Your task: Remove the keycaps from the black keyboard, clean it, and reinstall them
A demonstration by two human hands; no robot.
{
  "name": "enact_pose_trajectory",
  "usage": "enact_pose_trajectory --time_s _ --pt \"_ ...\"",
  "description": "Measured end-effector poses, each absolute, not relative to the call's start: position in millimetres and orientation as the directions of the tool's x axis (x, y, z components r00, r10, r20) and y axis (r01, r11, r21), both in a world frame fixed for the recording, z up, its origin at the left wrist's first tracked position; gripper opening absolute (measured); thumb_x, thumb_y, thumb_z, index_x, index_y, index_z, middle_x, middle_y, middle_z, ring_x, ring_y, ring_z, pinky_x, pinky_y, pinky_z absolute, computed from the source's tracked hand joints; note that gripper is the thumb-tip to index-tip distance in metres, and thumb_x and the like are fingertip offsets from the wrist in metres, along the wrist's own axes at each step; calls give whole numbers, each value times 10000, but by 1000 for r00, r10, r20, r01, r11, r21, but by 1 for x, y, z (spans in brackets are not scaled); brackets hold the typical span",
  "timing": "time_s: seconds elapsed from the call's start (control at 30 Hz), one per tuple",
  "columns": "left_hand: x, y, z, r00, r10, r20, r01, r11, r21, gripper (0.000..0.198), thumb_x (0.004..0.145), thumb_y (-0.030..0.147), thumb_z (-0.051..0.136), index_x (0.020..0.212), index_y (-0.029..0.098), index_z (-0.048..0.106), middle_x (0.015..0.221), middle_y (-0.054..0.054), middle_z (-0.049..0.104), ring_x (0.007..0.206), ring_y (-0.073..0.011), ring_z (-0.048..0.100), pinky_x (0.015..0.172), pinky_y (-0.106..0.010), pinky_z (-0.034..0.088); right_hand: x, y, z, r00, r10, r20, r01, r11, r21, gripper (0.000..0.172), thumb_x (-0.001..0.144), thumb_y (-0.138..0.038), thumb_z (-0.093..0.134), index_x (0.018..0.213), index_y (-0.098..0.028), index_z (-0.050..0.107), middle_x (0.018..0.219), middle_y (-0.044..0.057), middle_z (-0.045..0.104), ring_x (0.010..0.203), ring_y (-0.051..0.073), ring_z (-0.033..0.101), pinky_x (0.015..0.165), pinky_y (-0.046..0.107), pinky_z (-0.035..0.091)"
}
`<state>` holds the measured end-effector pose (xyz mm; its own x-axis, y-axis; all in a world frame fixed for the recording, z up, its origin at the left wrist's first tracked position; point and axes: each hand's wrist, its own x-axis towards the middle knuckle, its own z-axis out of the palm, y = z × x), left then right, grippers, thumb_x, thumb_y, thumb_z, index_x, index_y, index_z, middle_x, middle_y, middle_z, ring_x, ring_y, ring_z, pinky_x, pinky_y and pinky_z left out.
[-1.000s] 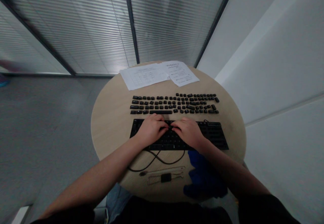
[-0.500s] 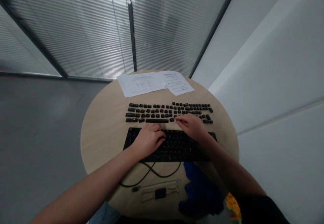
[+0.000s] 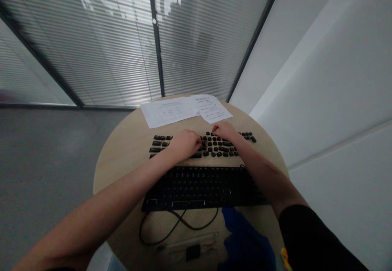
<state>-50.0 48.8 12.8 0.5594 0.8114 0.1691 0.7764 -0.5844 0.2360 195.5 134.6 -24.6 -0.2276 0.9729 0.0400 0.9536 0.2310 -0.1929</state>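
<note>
A dark keyboard (image 3: 190, 187) lies across the table with its keycaps off, as far as I can make out. Just beyond it, loose black keycaps (image 3: 225, 144) are laid out in rows. My left hand (image 3: 185, 144) lies over the middle of these rows, fingers curled down at the keycaps and covering several of them. At the far edge of the rows is my right hand (image 3: 226, 131), its thumb and forefinger brought together. Whatever is between the fingers of either hand is too small or hidden to see.
Printed papers (image 3: 171, 110) lie at the back of the round wooden table (image 3: 122, 140). In front of the keyboard are a looped black cable (image 3: 162, 242), a dark block-like item (image 3: 193, 252) with thin pieces around it, and a blue cloth (image 3: 245, 238).
My left hand has moved forward from the keyboard onto the loose keycaps. My right hand has gone from the front rows to the far edge. The head view has shifted slightly.
</note>
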Motion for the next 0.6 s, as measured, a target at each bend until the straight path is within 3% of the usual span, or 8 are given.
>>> enact_pose_trajectory --time_s 0.17,0.33,0.6 --pt "-17 128 -1 480 874 76 840 -484 245 167 895 226 663 944 222 823 882 -77 797 864 -236 713 822 -330 516 191 135 -29 -240 970 48 943 244 -227 107 835 -203 774 924 -231 826 1004 55 826 963 223 734 856 302 539" --pt "4 153 -17 497 867 4 840 -483 248 213 950 332 678 1044 177 790 996 -61 785 920 -200 710 898 -327 522 201 122 -18 -205 971 122 935 231 -270 136 879 -231 741 985 -226 826 1002 61 825 939 222 738 848 317 540" --pt "27 162 -26 536 844 -30 820 -512 256 236 811 190 733 1015 230 844 1050 -96 801 1008 -269 699 933 -343 503 253 29 7 -166 941 296 866 282 -412 128 861 -258 736 943 -235 832 851 46 811 786 228 739 754 349 557"
